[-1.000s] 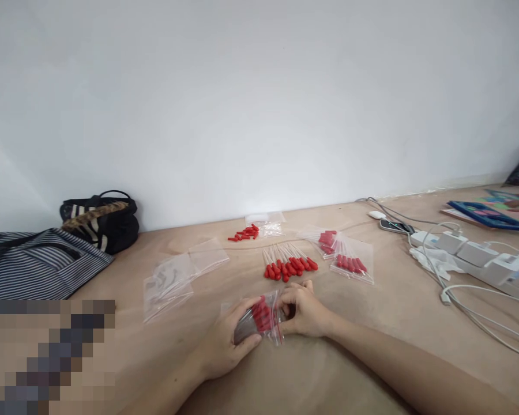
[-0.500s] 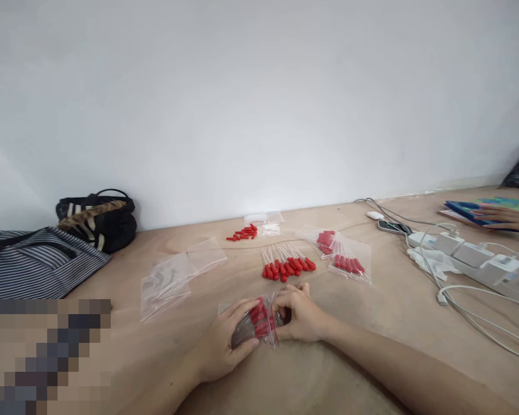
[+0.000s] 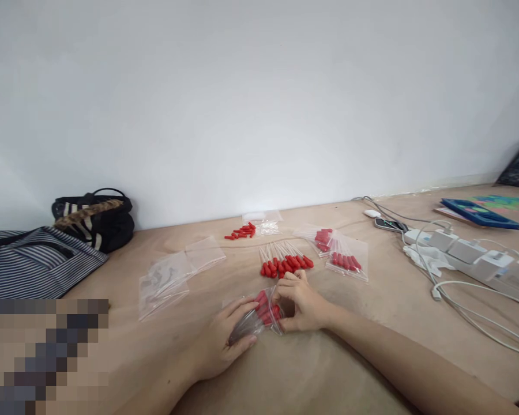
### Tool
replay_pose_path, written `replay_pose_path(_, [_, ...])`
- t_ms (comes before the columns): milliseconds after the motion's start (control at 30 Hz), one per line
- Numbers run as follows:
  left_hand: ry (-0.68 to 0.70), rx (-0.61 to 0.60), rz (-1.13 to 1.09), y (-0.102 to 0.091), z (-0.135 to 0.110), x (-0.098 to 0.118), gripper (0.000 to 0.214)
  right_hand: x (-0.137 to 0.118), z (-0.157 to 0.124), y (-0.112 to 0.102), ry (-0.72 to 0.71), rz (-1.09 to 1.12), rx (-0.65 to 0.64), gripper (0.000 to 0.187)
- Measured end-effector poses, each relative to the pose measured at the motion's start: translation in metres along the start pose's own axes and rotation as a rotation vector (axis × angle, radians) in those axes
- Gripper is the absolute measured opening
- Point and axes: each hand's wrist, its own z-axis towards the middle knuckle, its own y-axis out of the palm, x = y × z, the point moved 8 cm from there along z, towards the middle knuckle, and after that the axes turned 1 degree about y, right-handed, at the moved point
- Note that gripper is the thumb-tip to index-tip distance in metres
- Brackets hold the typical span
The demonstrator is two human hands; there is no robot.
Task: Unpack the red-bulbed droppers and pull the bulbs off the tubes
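Because the clear bag looks thin and slick, it could slip or tip if the left hand slackened, and red-bulbed droppers might slide out at its right end, should that end be open; I cannot tell whether it is sealed. The bag is at near centre on the desk, the left fingers gripping its left part. The right hand has its fingers curled at the right end; whether they pinch it, I cannot tell. Its knuckles come close to the loose droppers just beyond, so a careless push could scatter these.

Counted: one bag at the hands, its droppers too overlapped to number; two filled bags farther right, overlapping, the nearer showing about five bulbs; at least fifteen loose droppers; roughly ten red pieces at far centre, beside one group of clear tubes, uncountable; and at least two flat bags on the left, overlapping.
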Motion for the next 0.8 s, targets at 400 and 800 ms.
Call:
replay_pose_path(400, [0.07, -0.005, 0.041, 0.003, -0.002, -0.001, 0.048, 0.002, -0.005, -0.013, 0.005, -0.117, 0.016, 0.025])
replay_pose_path(800, [0.024, -0.011, 0.034, -0.002, -0.003, 0.001, 0.047, 0.01, -0.017, -0.02, -0.054, 0.048, -0.142, 0.024])
